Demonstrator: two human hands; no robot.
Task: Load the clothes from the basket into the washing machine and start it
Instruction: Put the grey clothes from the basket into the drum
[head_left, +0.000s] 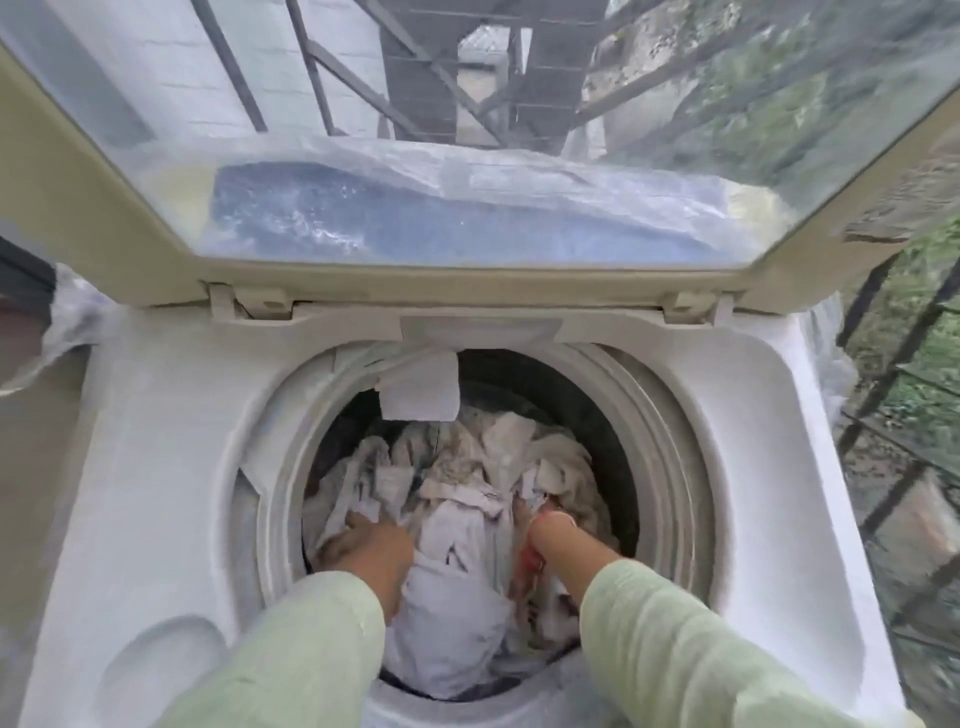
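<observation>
While both arms reach down into the open top of the washing machine (171, 467), the head view shows the left hand (363, 545) pressed onto the heap of clothes (457, 499) on the left side of the drum (670, 457). Its fingers (358, 519) are sunk among the pale folds, and I cannot tell whether they are curled on cloth or lying flat. The right hand (550, 530) goes into the clothes on the right side; its fingers are hidden in the fabric, so their spread cannot be told either. A strip of red-and-white cloth (535, 556) lies against the right wrist. Both forearms wear light green sleeves (675, 639). The clothes, mostly white and grey and crumpled, fill the lower part of the drum. The lid (467, 156), beige-framed with a clear pane, stands raised at the back of the machine. Through the pane a blue shape under plastic sheeting shows. Right of the machine stands a dark metal railing (883, 374) with greenery behind it. The picture is blurred.
</observation>
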